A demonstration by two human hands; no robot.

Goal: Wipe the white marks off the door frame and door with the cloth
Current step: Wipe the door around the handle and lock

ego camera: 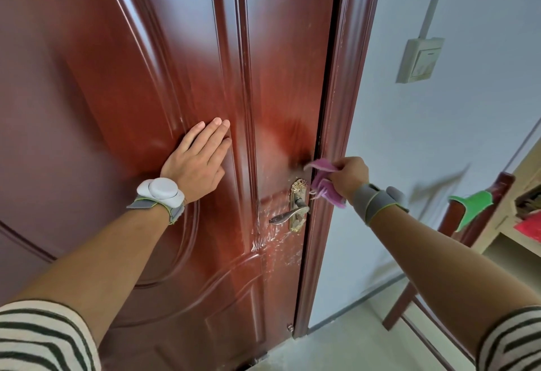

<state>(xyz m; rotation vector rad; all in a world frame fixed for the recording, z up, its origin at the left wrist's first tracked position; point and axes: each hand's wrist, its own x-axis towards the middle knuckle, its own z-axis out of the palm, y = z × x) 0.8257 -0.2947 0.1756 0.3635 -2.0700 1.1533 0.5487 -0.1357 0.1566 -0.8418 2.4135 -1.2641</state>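
A red-brown panelled door [146, 78] fills the left and middle of the head view, shut against its door frame [345, 107]. My left hand [199, 160] lies flat on the door panel with straight fingers. My right hand [349, 177] grips a bunched pink cloth [325, 182] and holds it against the door's edge, just above the brass handle [295, 209]. White marks [272, 236] smear the door around and below the handle. Fainter white specks run up the frame [341, 48].
A white wall switch [420, 60] sits on the pale wall right of the frame. A dark wooden chair [480, 212] with a green item on it stands at the right, beside a shelf unit [524, 203]. Pale floor lies below.
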